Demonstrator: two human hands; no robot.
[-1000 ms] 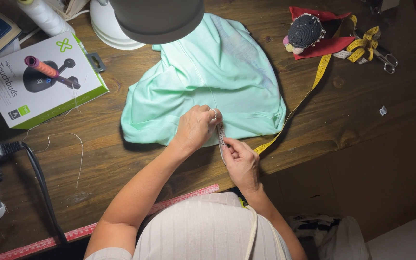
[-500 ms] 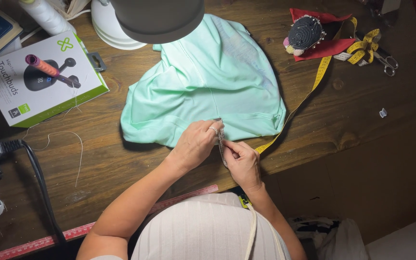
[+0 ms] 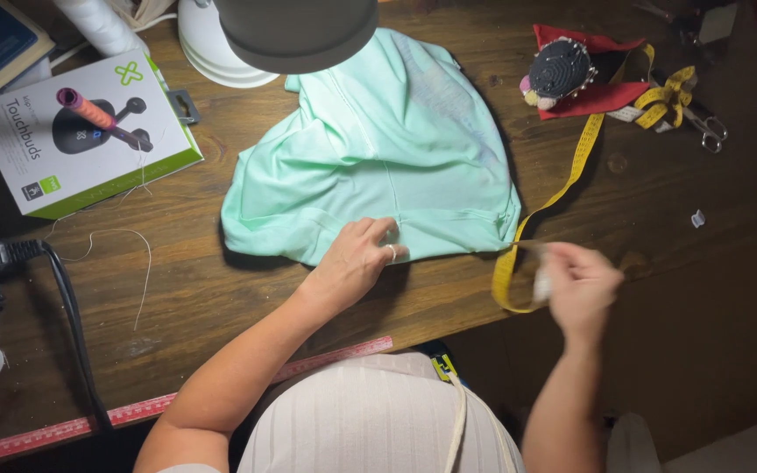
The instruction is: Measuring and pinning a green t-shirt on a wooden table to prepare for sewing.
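The left fingers (image 3: 377, 235) are spread and pressed flat on the hem of the mint cloth (image 3: 378, 166), the left hand (image 3: 352, 263) closing on nothing but pinning the fabric so the edge cannot slide or bunch on the table (image 3: 221, 298). A ring shows on one finger there. The right hand (image 3: 578, 285) is drawn well out to the side, off the cloth, its fingers curled in a pinch; it is blurred, and something small and pale shows at the fingertips, perhaps a needle with thread, though I cannot tell for sure. Held out like that, it looks to be pulling a line taut away from the held spot. The cloth lies mid-table under the lamp (image 3: 295, 31), where the light falls best. A yellow tape (image 3: 562, 188) trails past its right edge toward the pincushion (image 3: 558, 70) and scissors (image 3: 707, 127), all within easy reach. A red ruler (image 3: 177, 405) lies along the near edge, a box (image 3: 81, 131) at left
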